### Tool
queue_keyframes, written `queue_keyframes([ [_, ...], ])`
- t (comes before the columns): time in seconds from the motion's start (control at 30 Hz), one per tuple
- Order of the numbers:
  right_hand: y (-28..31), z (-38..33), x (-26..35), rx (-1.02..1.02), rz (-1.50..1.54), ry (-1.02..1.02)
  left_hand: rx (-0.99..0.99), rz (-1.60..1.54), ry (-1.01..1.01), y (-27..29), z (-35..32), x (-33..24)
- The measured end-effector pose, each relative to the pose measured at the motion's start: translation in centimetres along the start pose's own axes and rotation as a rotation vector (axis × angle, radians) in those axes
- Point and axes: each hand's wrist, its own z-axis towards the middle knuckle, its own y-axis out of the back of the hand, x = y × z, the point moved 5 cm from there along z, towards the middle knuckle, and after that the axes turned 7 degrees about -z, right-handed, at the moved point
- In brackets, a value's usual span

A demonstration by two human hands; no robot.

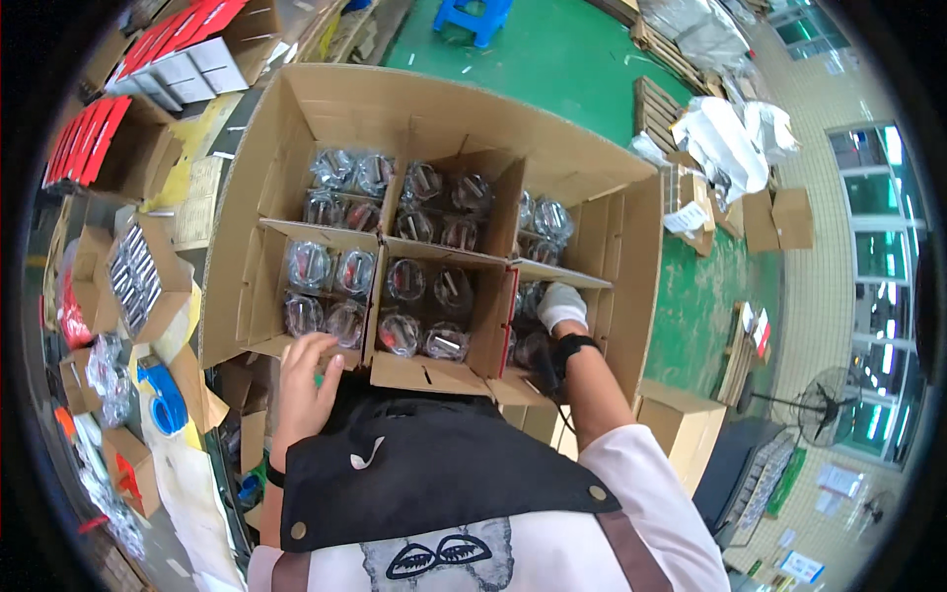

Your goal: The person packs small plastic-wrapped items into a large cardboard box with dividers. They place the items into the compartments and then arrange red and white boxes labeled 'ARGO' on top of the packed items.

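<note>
A large open cardboard box (493, 118) is in front of me, split by cardboard dividers (444, 254) into several compartments. In them stand round items in clear plastic wrap (452, 288), with shiny metal and some red showing through. My right hand (563, 307), in a white glove, reaches down into the near right compartment beside wrapped items; its fingers are hidden. A black band with a cable sits on that wrist. My bare left hand (308, 380) rests at the near left edge of the box, fingers stretched out, holding nothing I can see.
On the left bench lie a box of metal tubes (136, 271), a blue tape dispenser (166, 397) and boxes of red-topped cartons (91, 141). Beyond, on the green floor, are a blue stool (475, 15) and pallets (659, 111). A fan (819, 405) stands at right.
</note>
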Motion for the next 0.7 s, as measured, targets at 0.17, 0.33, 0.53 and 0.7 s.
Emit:
queue_keyframes([
  [0.17,0.4,-4.1,0.5,0.369,0.310,0.106,-0.005,0.056,-0.023,-0.3,0.0,0.6],
  [0.33,-5.3,-7.6,3.1,0.713,0.681,0.235,0.002,0.031,-0.048,-0.6,0.7,0.5],
  [0.53,-7.8,-5.7,4.3,0.650,0.623,0.019,-0.239,0.061,-0.025,1.8,-1.8,0.2],
  [0.7,-12.5,-3.6,2.1,0.471,0.540,-0.018,-0.183,0.455,-0.130,1.5,-2.6,1.7],
])
